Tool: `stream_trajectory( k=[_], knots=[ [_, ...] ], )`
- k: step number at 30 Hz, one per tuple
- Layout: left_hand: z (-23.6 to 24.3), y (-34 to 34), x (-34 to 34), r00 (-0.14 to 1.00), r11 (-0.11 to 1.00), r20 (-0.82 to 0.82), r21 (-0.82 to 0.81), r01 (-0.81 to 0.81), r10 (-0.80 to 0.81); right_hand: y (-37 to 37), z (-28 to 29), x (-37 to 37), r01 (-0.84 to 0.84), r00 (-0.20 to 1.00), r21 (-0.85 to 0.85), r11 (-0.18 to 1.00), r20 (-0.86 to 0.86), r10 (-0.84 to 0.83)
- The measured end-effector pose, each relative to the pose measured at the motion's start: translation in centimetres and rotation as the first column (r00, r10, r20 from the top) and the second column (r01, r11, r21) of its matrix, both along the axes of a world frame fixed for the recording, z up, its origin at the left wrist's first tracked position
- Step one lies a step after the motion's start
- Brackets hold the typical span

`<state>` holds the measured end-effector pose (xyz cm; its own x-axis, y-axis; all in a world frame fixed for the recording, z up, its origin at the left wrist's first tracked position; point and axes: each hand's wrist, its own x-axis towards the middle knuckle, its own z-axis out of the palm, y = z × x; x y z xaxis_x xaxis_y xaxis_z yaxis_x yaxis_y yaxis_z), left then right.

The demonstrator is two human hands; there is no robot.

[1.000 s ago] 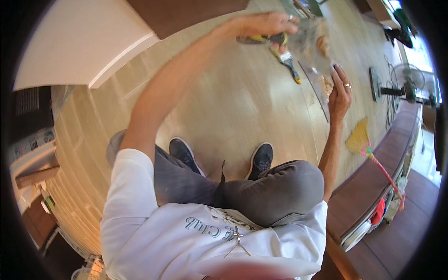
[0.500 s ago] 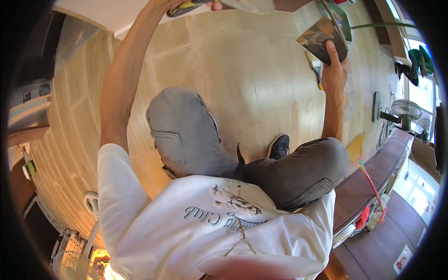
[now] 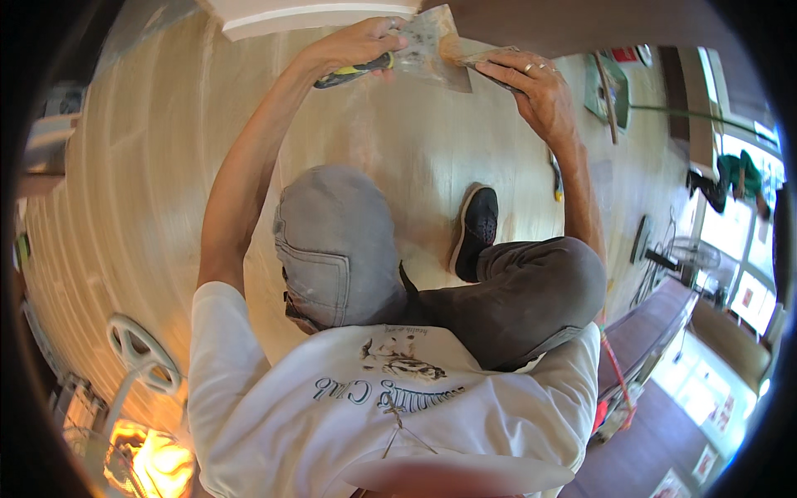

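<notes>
My left hand (image 3: 357,46) is closed around the black and yellow handle of a putty knife. Its wide, stained metal blade (image 3: 422,51) points right, toward my right hand (image 3: 540,91). That hand grips a thin, dark, stained plate (image 3: 498,76), now seen nearly edge-on. An orange-brown smeared edge of the plate meets the knife's blade, or lies very close to it; the exact contact is unclear. Both tools are above the floor, beyond my bent knees. Next to my right forearm, a paintbrush (image 3: 557,183) lies on the floor, partly hidden by the arm.
A green tray (image 3: 618,87) with a stick across it stands at the far right, near a red-and-white can (image 3: 638,55). White skirting (image 3: 324,17) runs along the far edge. A fan (image 3: 693,251), a long purple bench (image 3: 656,319) and a person in green (image 3: 739,174) are right.
My right hand has swung left with the plate, turning it nearly edge-on against or beside the blade. The putty knife has come nearer and lower in view. The head view has shifted somewhat.
</notes>
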<state>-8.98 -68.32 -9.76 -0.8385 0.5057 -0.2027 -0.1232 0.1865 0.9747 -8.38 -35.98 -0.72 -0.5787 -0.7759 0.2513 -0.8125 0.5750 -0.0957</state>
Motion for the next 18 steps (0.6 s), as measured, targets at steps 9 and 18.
stream_trajectory(
  k=[9, 18],
  knots=[
    [-6.2, 0.0, 0.0, 0.965, 0.965, 0.094, -0.12, -0.232, 0.244, 4.2, -13.1, -10.9, -0.016, 0.939, -0.028, 0.999, 0.344, 0.025],
    [-10.0, -1.2, 4.4, 0.871, 0.912, 0.269, -0.139, -0.387, 0.41, 4.3, -27.8, -18.3, 0.28, 0.945, 0.008, 0.96, 0.175, -0.278]
  ],
)
